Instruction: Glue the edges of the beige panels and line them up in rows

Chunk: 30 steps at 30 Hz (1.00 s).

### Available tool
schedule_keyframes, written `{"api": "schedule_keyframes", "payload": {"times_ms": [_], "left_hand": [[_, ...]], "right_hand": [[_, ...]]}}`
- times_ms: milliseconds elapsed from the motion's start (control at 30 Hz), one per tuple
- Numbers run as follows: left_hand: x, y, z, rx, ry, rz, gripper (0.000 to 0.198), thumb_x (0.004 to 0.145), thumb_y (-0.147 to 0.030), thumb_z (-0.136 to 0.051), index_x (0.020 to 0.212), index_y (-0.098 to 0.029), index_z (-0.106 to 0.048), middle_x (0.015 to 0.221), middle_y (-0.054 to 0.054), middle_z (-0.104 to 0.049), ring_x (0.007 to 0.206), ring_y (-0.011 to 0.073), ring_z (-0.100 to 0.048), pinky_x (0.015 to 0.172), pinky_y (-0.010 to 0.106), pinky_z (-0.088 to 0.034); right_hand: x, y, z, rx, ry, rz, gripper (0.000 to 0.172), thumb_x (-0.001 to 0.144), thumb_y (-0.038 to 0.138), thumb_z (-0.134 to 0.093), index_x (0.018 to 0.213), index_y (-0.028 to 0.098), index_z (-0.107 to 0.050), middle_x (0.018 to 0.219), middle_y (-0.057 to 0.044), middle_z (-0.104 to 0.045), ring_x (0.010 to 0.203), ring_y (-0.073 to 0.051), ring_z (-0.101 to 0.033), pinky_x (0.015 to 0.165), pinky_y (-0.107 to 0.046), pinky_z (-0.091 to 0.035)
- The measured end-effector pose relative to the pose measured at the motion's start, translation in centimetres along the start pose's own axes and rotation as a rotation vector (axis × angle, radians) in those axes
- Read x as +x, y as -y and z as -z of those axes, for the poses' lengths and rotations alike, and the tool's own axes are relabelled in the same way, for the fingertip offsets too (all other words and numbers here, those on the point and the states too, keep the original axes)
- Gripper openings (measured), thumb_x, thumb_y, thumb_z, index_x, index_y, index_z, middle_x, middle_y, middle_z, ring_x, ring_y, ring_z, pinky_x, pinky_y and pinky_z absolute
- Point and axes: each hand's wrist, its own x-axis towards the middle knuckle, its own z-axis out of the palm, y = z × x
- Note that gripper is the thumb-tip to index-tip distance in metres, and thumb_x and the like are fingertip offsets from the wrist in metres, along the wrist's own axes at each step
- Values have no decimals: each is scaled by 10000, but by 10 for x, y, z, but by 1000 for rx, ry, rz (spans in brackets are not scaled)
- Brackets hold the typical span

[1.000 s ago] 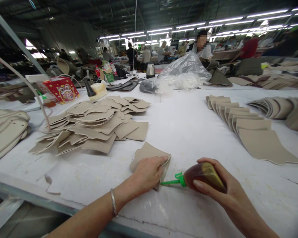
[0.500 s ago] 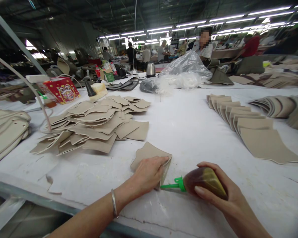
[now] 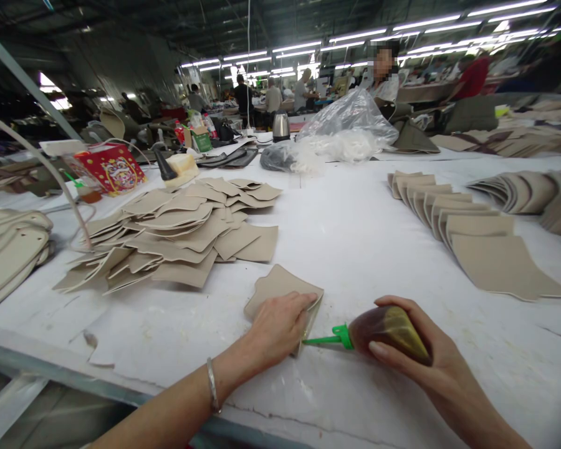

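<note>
A beige leather-like piece point(image 3: 277, 284) lies on the white-covered table in front of me. My left hand point(image 3: 278, 321) grips it near its right edge, index finger stretched along a folded-up flap and the other fingers curled, partly hidden. From the right, my right hand point(image 3: 430, 349) holds a squeeze bottle point(image 3: 388, 333) of amber-brown liquid, tilted nearly level. Its green nozzle point(image 3: 325, 340) points left, and the tip is at the piece's right edge, close to my left fingers. Whether liquid is coming out I cannot tell.
A loose heap of beige pieces point(image 3: 182, 231) lies to the left, with larger curved pieces point(image 3: 14, 249) beyond it. An overlapping row of pieces point(image 3: 500, 262) is at the right. A plastic bag point(image 3: 350, 121) and a kettle point(image 3: 281, 126) stand at the back. A person point(image 3: 383, 81) is across the table.
The bottle and its nozzle tip have shifted slightly away from me along the piece's right edge. My left hand stays on the piece, and the view has tilted a little.
</note>
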Motion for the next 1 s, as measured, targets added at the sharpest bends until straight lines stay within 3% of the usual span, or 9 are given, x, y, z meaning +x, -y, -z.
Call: {"api": "schedule_keyframes", "payload": {"times_ms": [100,267,533,767,1000], "left_hand": [[0,0,0,-1,-3,-1,433,933,-178,-389,1326,-225,-563,1182,38,-678,1064,216,-631,944,320,-477],[0,-1,0,5,0,3,430,924,-163,-391,1308,-230,-572,1184,33,-679,1067,221,-634,937,333,-485],[1,-2,2,6,-2,13,417,940,-174,-379,1305,-234,-572,1175,33,-681,1065,218,-635,937,331,-482],[1,-4,2,7,17,18,422,942,-180,-380,1319,-230,-563,1166,37,-681,1063,221,-630,941,332,-475],[3,-1,1,13,17,8,415,946,-193,-381,1309,-253,-573,1150,25,-687,1039,225,-643,908,342,-493]], "right_hand": [[0,1,0,-21,-38,14,503,733,494,-727,1143,289,-521,856,44,-629,741,-199,-598,699,-272,-439],[-4,0,-1,33,41,-19,510,730,495,-715,1151,296,-506,808,58,-616,737,-200,-585,685,-269,-436],[4,-6,3,-81,-108,58,496,731,514,-726,1130,287,-538,915,29,-623,770,-214,-592,714,-299,-435],[-1,-7,-3,9,-3,2,495,738,495,-711,1145,286,-520,768,48,-619,685,-206,-583,657,-292,-442],[32,-31,18,-173,-230,170,541,714,563,-742,1127,273,-546,994,-12,-608,841,-237,-592,730,-317,-484]]}}
